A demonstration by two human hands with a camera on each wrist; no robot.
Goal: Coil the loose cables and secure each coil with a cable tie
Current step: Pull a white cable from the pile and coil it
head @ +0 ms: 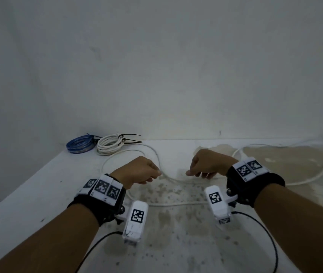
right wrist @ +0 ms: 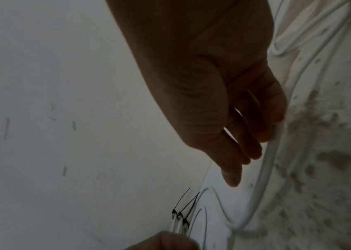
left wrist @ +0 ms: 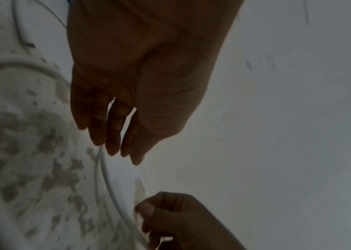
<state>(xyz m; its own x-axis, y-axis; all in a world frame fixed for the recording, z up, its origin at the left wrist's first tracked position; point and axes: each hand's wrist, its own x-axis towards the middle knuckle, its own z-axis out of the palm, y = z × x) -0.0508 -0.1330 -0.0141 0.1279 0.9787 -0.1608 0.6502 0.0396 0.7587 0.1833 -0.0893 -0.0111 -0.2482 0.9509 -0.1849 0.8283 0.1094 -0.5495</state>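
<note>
Nearest the viewer, both forearms reach forward over the stained white bench [head: 38,180]. The left hand [head: 139,171] and the right hand [head: 206,164] face each other across a short gap, and the loose white cable [head: 173,179] sags between them — its run here lies left to right, dipping toward the viewer. In the wrist views each hand's fingers hang loosely, nearly straight, beside the cable; the left fingertips [left wrist: 112,148] sit just at it, and the right fingers [right wrist: 264,133] seem to touch it along their side. Whether either hand truly pinches it I cannot tell; neither looks clamped. Both hands are about equally near, so I judge either could gather the first loop.

The rest of the cable snakes away on both sides — a loop to the left, longer bends off to the right. Farther back, near the wall [head: 156,66], lie two finished bundles side by side: a blue coil [head: 80,144] and a white coil [head: 108,145], each bound with black cable ties [head: 129,140].
</note>
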